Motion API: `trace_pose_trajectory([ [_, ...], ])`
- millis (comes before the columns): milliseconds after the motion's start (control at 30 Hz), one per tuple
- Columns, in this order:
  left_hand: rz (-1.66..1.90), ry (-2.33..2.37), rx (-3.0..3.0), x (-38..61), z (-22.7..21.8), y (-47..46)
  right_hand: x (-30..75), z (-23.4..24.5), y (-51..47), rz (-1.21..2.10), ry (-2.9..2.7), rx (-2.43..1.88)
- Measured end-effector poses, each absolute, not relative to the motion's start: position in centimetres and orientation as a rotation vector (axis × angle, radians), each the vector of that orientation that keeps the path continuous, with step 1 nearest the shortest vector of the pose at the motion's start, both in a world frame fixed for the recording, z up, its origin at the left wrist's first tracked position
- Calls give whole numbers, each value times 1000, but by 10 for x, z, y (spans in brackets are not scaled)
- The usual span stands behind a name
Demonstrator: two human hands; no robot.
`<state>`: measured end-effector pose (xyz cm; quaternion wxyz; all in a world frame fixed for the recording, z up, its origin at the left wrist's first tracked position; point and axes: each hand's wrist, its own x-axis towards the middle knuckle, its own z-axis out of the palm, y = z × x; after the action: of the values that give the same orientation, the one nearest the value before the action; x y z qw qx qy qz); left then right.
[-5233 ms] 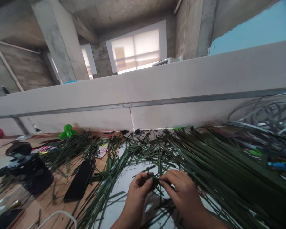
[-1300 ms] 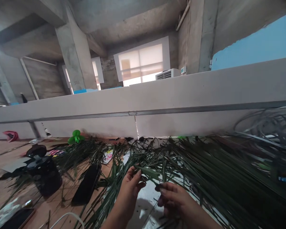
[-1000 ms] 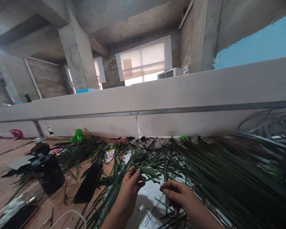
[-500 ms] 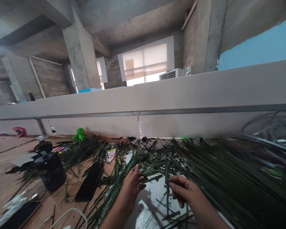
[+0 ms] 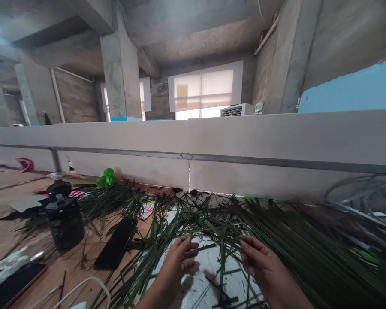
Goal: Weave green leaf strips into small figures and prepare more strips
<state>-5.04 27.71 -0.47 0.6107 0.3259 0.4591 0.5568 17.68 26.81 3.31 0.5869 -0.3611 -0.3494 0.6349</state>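
My left hand (image 5: 180,255) is above a white work surface (image 5: 201,274), thumb and forefinger pinched together, other fingers loosely curled. A thin green leaf strip (image 5: 209,234) appears to run from this pinch towards my right hand (image 5: 257,255). That hand is closed in a pinch too, its fingertips beside the tangled strips. Between the hands a wider green strip (image 5: 222,253) lies lengthwise, with cut pieces (image 5: 225,298) near its lower end. Small details at the fingertips are hard to make out.
Long green leaves (image 5: 296,240) are heaped on the right, and more strips (image 5: 144,262) lie at left. Further left are a black phone (image 5: 116,244), a dark lidded bottle (image 5: 64,223), another phone (image 5: 16,285) and a white cable (image 5: 93,279). A white partition (image 5: 148,165) stands behind.
My right hand has moved a little to the right, widening the gap between my hands. The leaf blade that was by my left fingers is no longer there. The camera view has shifted slightly.
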Motion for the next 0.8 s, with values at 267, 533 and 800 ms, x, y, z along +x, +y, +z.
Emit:
trace_pose_trajectory([
  [267,1104,799,898,-18,-8,263,166,17,267,1555,-804,-797],
  [533,1266,718,758,-25,17,261,156,11,262,1662,-880,-852],
  [800,1449,747,729,-35,26,256,162,17,258,1525,-1251,-1023],
])
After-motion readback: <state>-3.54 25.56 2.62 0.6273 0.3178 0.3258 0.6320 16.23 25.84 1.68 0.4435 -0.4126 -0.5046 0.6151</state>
